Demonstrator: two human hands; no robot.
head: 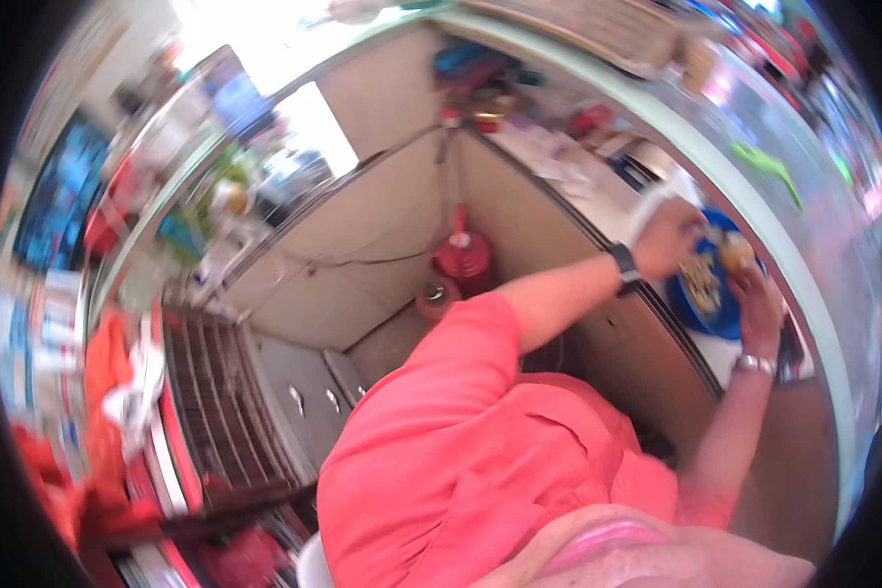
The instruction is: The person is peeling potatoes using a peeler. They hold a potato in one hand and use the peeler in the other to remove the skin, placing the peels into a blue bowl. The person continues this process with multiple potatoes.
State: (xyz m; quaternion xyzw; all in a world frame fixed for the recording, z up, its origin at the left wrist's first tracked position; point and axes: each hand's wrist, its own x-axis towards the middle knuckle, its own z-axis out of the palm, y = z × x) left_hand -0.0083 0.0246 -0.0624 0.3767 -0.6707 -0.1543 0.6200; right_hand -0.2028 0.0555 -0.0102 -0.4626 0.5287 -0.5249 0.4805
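A blue bowl (pixel 713 320) stands on a white shelf beneath the glass counter, off to my right. Pale yellowish pieces (pixel 700 283) lie in it, too blurred to name. My right hand (pixel 761 305), with a silver band at the wrist, holds a round yellow-brown food item (pixel 737 253) over the bowl's far right side. Across the bowl from it, my left hand (pixel 669 239) wears a black watch (pixel 624 268) and reaches over the left rim. Its fingers are bent and blurred, so whether they grip anything is unclear.
The glass counter's edge (pixel 768 235) curves close beside both hands, with a green tool (pixel 768 169) on top. A wooden tray (pixel 595 33) lies farther along. Red containers (pixel 467 257) stand in the corner below. Drawers (pixel 294 397) and a slatted brown rack (pixel 224 397) are at left.
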